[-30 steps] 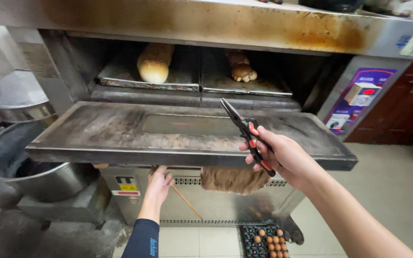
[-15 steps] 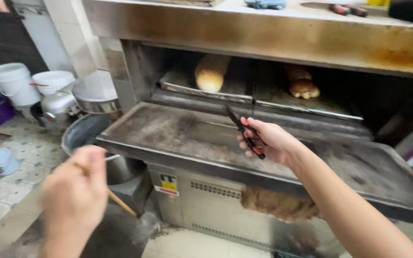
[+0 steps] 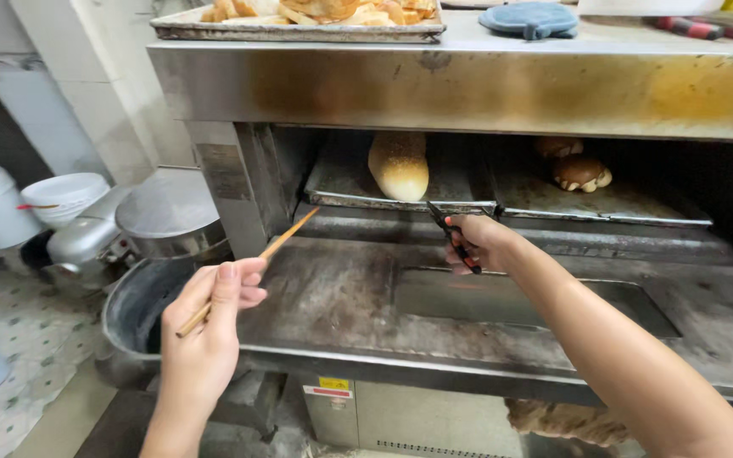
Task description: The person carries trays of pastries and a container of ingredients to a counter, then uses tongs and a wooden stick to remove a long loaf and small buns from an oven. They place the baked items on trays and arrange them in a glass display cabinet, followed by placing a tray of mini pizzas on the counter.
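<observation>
Wooden stick (image 3: pixel 248 270) sits gripped in the left hand (image 3: pixel 205 331), its tip angled toward the oven tray (image 3: pixel 358 188) carrying a long loaf (image 3: pixel 399 164). Right hand (image 3: pixel 478 242) clutches black scissors (image 3: pixel 454 236) at that tray's front edge, above the open oven door (image 3: pixel 366 314).

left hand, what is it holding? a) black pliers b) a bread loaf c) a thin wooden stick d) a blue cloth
c: the left hand grips a thin wooden stick pointing toward the open oven, while the black pliers are in the right hand.
</observation>
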